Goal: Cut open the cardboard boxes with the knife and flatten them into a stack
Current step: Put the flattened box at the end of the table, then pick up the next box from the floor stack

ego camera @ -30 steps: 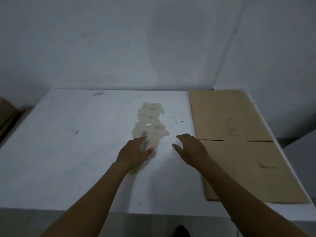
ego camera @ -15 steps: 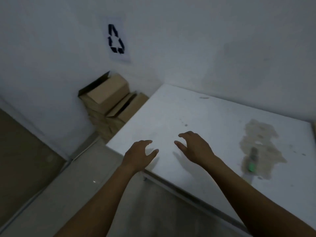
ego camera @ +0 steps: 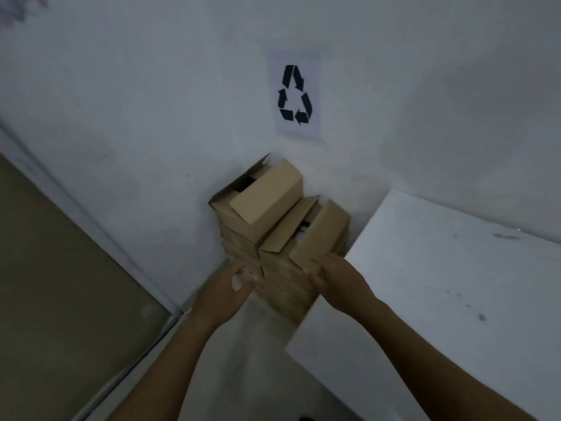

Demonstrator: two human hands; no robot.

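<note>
Beyond your hands rises the pale wall (ego camera: 151, 86), and to the right of your right hand (ego camera: 337, 278) lies the white table (ego camera: 440, 284). The cardboard boxes (ego camera: 267, 196) are piled just ahead of both hands, flaps open. Above them a paper sign (ego camera: 296, 95) shows a black recycling symbol. Your left hand (ego camera: 230, 287) is spread and empty beside the pile. Your right, fingers loose, is at the nearest box's end, but blur hides any contact.

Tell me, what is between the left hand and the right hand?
In the head view, the lower part of the cardboard box pile lies between the left hand and the right hand.
</note>
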